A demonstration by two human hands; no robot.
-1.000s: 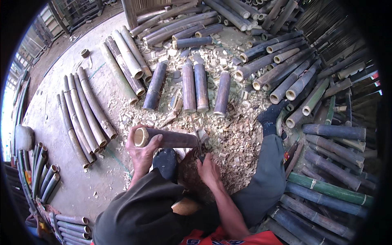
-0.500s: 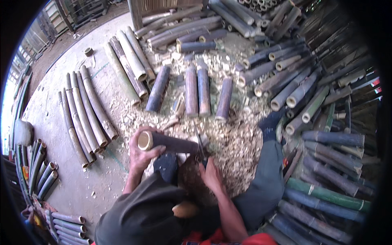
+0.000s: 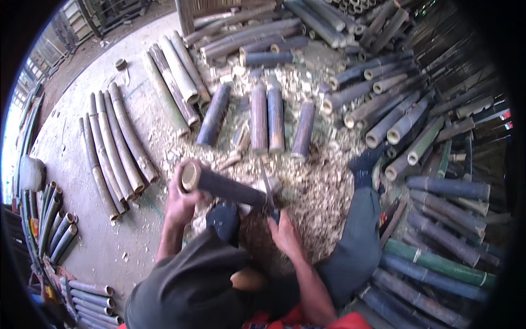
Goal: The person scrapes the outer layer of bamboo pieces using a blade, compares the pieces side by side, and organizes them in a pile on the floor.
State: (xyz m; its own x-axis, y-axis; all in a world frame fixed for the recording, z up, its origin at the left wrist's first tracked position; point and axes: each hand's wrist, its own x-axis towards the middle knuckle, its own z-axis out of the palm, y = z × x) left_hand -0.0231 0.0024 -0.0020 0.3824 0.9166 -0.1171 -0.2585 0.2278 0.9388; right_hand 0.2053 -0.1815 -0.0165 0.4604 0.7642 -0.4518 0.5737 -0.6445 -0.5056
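My left hand (image 3: 179, 197) is wrapped round the pale, open end of a dark bamboo tube (image 3: 230, 188). The tube slants down to the right in front of me, above my left foot. At its far right end stands a knife (image 3: 268, 185), its narrow blade pointing away from me and seemingly against the tube's end. My right hand (image 3: 286, 234) is closed on the knife's handle. Beyond the tube, several short dark bamboo pieces (image 3: 259, 118) lie on a bed of wood chips (image 3: 318, 189).
Longer bamboo poles (image 3: 130, 131) lie side by side on the concrete floor (image 3: 104, 241) to the left. Stacked bamboo tubes (image 3: 402, 123) crowd the right side, and another pile (image 3: 252, 38) sits at the back. My right leg (image 3: 356, 230) stretches forward among the chips.
The tube's open end has risen slightly and moved left with my left hand, so the tube slants more. My left thumb has shifted off its upper side. My right hand stays at the knife.
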